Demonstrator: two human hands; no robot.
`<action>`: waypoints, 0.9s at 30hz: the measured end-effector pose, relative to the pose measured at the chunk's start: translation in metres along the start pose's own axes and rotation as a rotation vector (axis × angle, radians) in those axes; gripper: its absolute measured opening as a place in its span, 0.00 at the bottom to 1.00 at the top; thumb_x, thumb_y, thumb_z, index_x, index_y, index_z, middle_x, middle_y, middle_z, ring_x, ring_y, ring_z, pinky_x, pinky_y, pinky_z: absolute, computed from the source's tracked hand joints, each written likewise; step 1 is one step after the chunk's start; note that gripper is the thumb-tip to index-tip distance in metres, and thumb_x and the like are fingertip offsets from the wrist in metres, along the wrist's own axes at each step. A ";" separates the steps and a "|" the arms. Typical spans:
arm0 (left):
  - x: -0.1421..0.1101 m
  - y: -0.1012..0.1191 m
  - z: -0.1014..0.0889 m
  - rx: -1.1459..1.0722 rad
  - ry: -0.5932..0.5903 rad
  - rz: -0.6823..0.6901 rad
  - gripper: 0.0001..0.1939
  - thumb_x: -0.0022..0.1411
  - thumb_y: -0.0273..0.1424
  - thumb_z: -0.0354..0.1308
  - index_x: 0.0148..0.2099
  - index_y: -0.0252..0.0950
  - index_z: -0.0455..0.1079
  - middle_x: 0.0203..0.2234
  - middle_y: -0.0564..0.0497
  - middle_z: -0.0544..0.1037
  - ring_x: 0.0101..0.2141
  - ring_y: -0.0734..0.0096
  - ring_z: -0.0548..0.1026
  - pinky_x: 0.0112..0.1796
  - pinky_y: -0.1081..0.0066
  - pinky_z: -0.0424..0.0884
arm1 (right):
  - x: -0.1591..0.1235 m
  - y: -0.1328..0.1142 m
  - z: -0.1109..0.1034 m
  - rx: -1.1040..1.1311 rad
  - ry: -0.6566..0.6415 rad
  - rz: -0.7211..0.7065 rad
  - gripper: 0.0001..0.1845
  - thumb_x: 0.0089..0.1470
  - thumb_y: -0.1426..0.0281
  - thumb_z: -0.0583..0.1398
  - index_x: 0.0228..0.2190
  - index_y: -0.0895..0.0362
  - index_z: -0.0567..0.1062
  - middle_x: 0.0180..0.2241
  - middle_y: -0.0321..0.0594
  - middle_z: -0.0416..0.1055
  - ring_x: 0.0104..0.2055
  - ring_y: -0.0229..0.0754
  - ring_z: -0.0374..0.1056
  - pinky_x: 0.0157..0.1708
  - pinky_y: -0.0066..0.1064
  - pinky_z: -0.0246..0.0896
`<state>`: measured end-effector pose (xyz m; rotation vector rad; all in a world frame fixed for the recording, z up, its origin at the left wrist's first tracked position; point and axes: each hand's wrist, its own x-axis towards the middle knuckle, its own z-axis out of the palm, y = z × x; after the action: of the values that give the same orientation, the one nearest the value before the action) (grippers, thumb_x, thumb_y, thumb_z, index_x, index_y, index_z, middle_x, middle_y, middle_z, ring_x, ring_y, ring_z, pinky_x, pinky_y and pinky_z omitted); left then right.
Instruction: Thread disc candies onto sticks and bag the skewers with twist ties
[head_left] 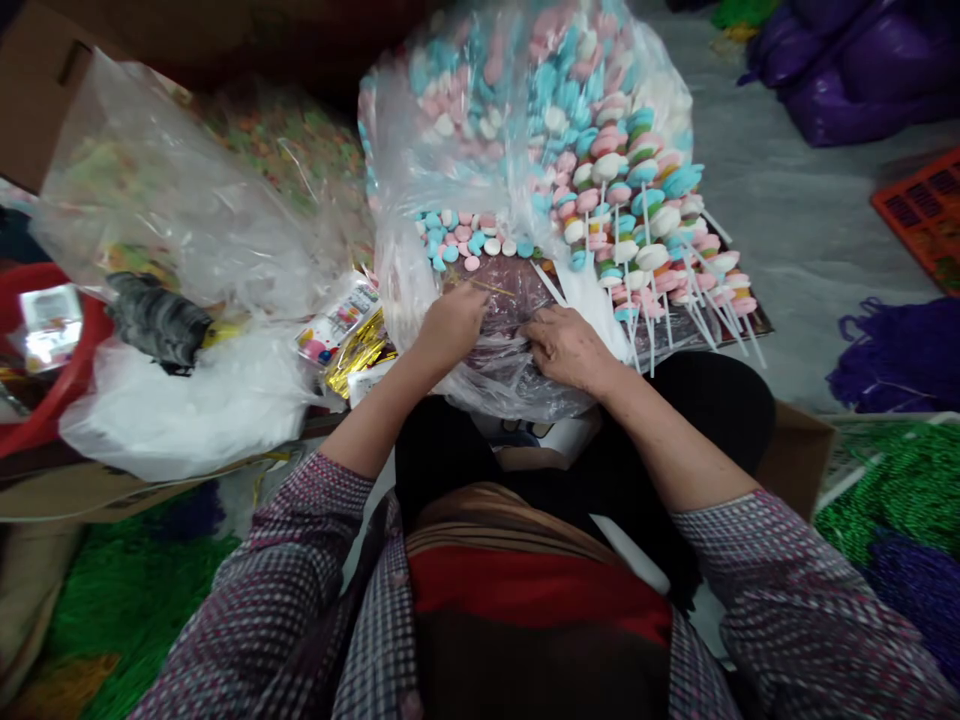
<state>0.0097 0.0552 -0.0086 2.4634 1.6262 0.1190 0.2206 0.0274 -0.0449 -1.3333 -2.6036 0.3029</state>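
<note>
A big clear plastic bag (480, 130) full of pink, blue and white candy skewers lies in front of me. More skewers (660, 250) spill out on its right side, white sticks pointing toward me. My left hand (450, 325) is closed in a pinch on a thin stick at the bag's near edge. My right hand (566, 345) presses on the crumpled plastic beside it, fingers curled into the bag's folds. A few loose candy discs (469, 240) lie inside the bag just beyond my hands.
A second clear bag (172, 200) and a white bag (187, 410) sit at left with a red basin (52, 390). Gold foil packets (356, 350) lie near my left hand. Green strands (892, 490), purple bags (862, 70) and an orange crate (926, 210) are at right.
</note>
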 end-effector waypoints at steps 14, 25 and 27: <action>0.045 0.012 0.002 -0.007 0.127 -0.063 0.14 0.73 0.30 0.49 0.49 0.37 0.76 0.46 0.42 0.83 0.48 0.55 0.79 0.48 0.61 0.72 | 0.002 0.002 -0.004 0.059 0.116 0.111 0.20 0.59 0.76 0.54 0.46 0.60 0.83 0.40 0.51 0.78 0.45 0.54 0.68 0.48 0.44 0.60; 0.098 0.044 0.017 -0.099 0.049 0.025 0.19 0.75 0.32 0.49 0.50 0.34 0.82 0.48 0.38 0.82 0.50 0.54 0.79 0.51 0.58 0.72 | 0.003 0.017 -0.002 -0.094 0.269 0.397 0.19 0.65 0.73 0.52 0.47 0.57 0.82 0.51 0.55 0.78 0.53 0.62 0.66 0.51 0.56 0.59; 0.107 0.048 0.020 -0.123 0.006 -0.005 0.18 0.74 0.34 0.52 0.50 0.30 0.82 0.47 0.35 0.83 0.48 0.53 0.80 0.48 0.59 0.72 | 0.003 0.017 -0.002 -0.113 0.260 0.409 0.20 0.65 0.73 0.51 0.47 0.57 0.82 0.52 0.55 0.78 0.53 0.61 0.66 0.51 0.54 0.59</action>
<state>0.0992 0.1329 -0.0221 2.3694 1.5774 0.2199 0.2328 0.0393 -0.0468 -1.8077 -2.1523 0.0355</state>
